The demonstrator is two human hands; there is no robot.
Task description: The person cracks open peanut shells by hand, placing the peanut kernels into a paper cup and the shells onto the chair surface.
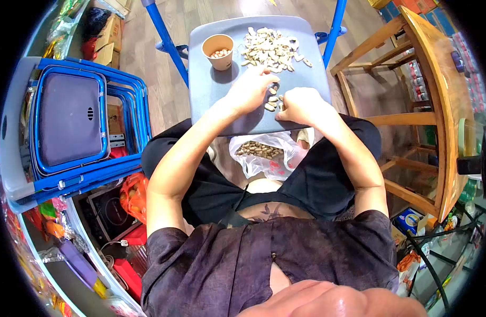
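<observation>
On a grey stool seat, my left hand is closed, its fingertips pinched beside a few unshelled peanuts. What the fingertips hold is too small to make out. To their right, my right hand is curled, thumb and fingers together by the same peanuts; its contents are hidden. A brown paper cup with shelled peanuts inside stands at the seat's upper left. Right of the cup lies a spread heap of pale peanut shells.
Between my legs, below the seat's near edge, sits a white plastic bag of unshelled peanuts. Folded blue-framed chairs lean at left. A wooden stool stands at right. Packed shelves line both sides.
</observation>
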